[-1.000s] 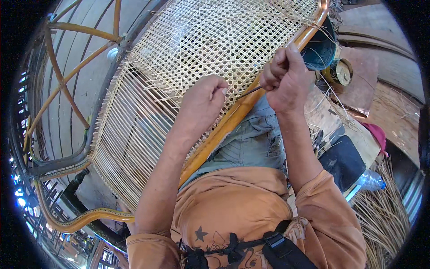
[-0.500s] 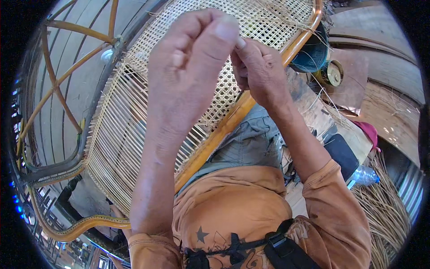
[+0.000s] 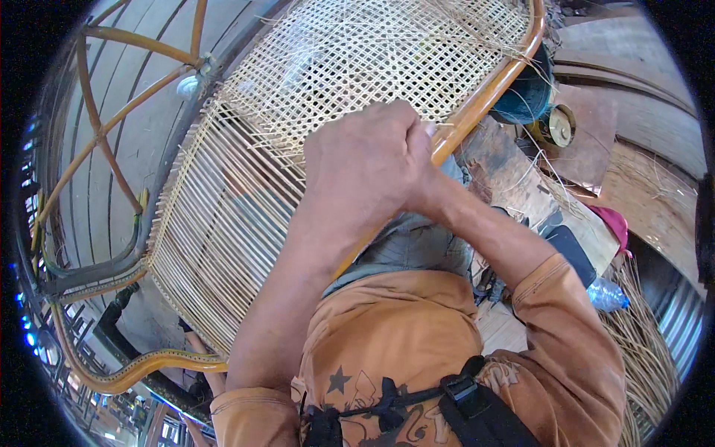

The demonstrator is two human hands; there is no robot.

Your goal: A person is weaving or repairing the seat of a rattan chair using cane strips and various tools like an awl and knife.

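Both my hands meet over the near edge of a woven cane panel (image 3: 357, 63), by its glossy rattan rail (image 3: 488, 89). My left hand (image 3: 361, 160) is closed, knuckles up, its fingertips hidden beneath it. Close against it, my right hand (image 3: 423, 167) is closed and partly covered by the left. The short pale end of a cane strand (image 3: 445, 125) sticks out beside a fingertip there. Past the hands, the panel has a dense open-hole weave. On its left part, parallel strands (image 3: 216, 216) run without the cross weave.
Loose strands (image 3: 477, 33) trail over the panel's far right. A curved rattan frame (image 3: 97, 138) stands at left. On the right are a teal bucket (image 3: 521, 97), a tin can (image 3: 557, 127), a plastic bottle (image 3: 607, 294) and a cane bundle (image 3: 633, 357).
My hands have come down and nearer my body, from raised above the panel to low over its near edge. The left has turned knuckles up and now overlaps the right.
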